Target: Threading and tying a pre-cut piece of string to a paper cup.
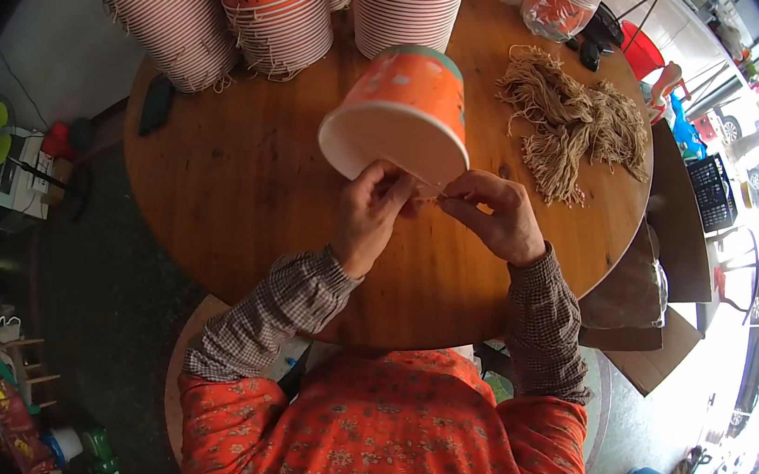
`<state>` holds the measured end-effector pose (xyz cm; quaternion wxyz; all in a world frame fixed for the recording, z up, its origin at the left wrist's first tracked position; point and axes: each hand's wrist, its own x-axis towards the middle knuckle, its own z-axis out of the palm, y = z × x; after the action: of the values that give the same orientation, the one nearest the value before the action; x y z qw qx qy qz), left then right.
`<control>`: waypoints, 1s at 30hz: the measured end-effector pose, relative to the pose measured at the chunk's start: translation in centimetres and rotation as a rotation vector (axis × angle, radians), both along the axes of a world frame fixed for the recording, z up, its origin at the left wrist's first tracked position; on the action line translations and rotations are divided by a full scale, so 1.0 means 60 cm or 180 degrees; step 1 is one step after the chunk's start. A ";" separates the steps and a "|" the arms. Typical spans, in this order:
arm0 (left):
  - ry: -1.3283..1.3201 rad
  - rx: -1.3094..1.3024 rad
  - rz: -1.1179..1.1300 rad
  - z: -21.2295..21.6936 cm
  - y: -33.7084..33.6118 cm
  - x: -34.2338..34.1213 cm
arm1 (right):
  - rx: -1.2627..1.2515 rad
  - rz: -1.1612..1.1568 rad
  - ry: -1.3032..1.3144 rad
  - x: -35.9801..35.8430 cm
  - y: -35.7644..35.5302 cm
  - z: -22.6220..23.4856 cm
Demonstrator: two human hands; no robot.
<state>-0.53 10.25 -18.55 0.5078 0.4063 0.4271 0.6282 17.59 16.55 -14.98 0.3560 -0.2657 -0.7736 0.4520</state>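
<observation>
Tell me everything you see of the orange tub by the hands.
The orange tub looks like paper, with pale printed motifs, a teal band at its narrower far end, and a white rim and interior. It tilts over the wooden table, open mouth facing the camera. The left hand and right hand are at its near rim, thin string apparently between them.

Both forearms [269, 316] over near edge of surface [448, 292], angled inward. Left hand [369, 214] and right hand [500, 218] close together, each pinching thumb to fingers.
</observation>
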 end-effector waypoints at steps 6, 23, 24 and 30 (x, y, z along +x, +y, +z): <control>0.0202 0.0209 -0.0276 -0.011 0.025 0.020 | 0.0202 0.0168 -0.0226 -0.013 0.008 0.020; 0.0453 0.0323 -0.0510 -0.027 0.020 0.019 | -0.0303 -0.0718 0.0089 0.026 -0.016 -0.047; 0.0455 0.0322 -0.0516 -0.027 0.020 0.019 | -0.0522 -0.0669 0.0219 0.022 -0.023 -0.045; 0.1214 0.0521 -0.0319 -0.028 0.016 0.025 | -0.0453 -0.0727 0.0011 0.014 -0.016 -0.058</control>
<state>0.96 11.19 -20.25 0.4137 0.5785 0.4422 0.5465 18.42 15.56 -18.48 0.3866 -0.3759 -0.7036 0.4627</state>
